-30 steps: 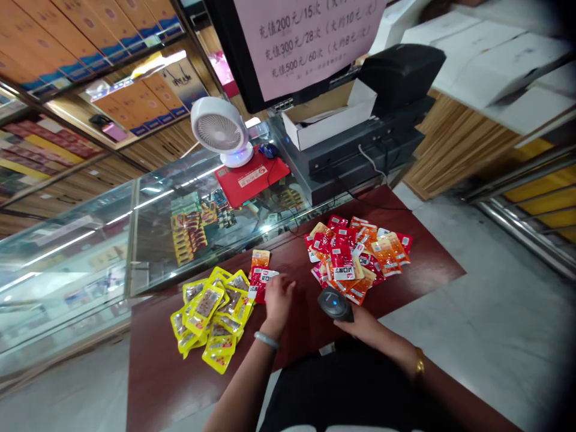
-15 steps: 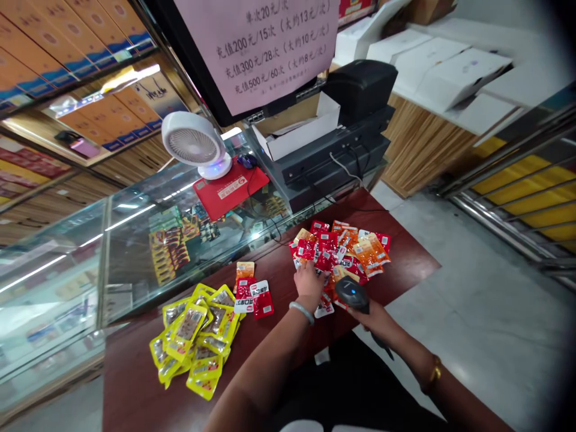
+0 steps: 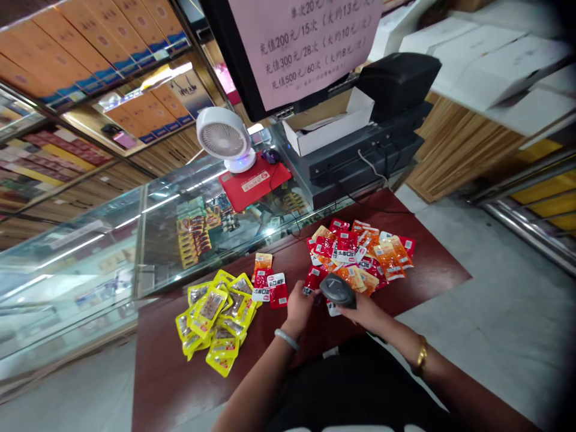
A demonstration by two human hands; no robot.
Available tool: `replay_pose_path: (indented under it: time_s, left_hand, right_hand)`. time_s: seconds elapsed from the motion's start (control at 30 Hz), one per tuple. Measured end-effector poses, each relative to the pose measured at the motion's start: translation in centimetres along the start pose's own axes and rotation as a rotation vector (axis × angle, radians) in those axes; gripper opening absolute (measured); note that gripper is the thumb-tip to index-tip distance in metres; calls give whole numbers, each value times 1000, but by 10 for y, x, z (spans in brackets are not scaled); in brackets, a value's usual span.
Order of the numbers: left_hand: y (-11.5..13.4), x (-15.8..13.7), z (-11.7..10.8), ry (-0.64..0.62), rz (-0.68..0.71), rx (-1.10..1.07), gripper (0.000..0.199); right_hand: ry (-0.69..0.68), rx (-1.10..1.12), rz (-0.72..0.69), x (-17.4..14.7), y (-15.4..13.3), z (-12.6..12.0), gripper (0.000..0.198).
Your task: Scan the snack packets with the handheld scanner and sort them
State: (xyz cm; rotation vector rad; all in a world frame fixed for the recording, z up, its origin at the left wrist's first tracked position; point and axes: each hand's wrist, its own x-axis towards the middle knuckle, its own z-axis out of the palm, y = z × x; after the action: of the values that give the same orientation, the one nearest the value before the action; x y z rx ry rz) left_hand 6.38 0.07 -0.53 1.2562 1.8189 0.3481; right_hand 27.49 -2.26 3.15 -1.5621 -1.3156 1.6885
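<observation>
Over the tabletop (image 3: 171, 384), my left hand (image 3: 299, 307) apparently pinches a red snack sachet (image 3: 314, 277), likely light, pliable and slick, best held by its edge, beside the barcode scanner (image 3: 337, 290) my right hand (image 3: 365, 312) grips.

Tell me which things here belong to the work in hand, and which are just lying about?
Part of the work:
Scanner, in the right hand
Red packet, in the left hand
Red and orange pile
Probably the three packets set apart, and the yellow pile

Just lying about, it seems:
Fan
Mouse, on the red mat
White box
</observation>
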Motion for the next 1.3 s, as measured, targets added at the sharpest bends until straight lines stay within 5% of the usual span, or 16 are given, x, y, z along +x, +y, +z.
replay_pose_path:
  time_s: [0.13,0.2,0.27,0.33,0.53,0.73,1.03,1.3]
  left_hand:
    - [-42,-14,-44,105,-75,10,39]
    - [-59,-22,-67,263,-79,172,46]
    - [-66,-27,-81,445,-28,369,53]
    - [-59,-27,-80,495,72,481,53]
    - [15,2,-6,73,469,446,42]
    - [63,26,44,-105,488,567,50]
    - [0,6,-4,-144,191,272,44]
    - [-46,-20,-30,-102,14,184,42]
  right_hand:
    - [-146,-19,-81,-7,15,18,54]
    - [-179,-38,-46,-13,23,23,54]
    - [-195,-61,6,-20,30,23,51]
    - [-186,-79,37,-27,37,20,50]
    - [-80,-82,73,-42,54,5,49]
    - [-32,-18,91,-53,61,-5,50]
    - [57,-84,89,-40,24,1,47]
    - [-79,-157,-30,-8,-7,36,42]
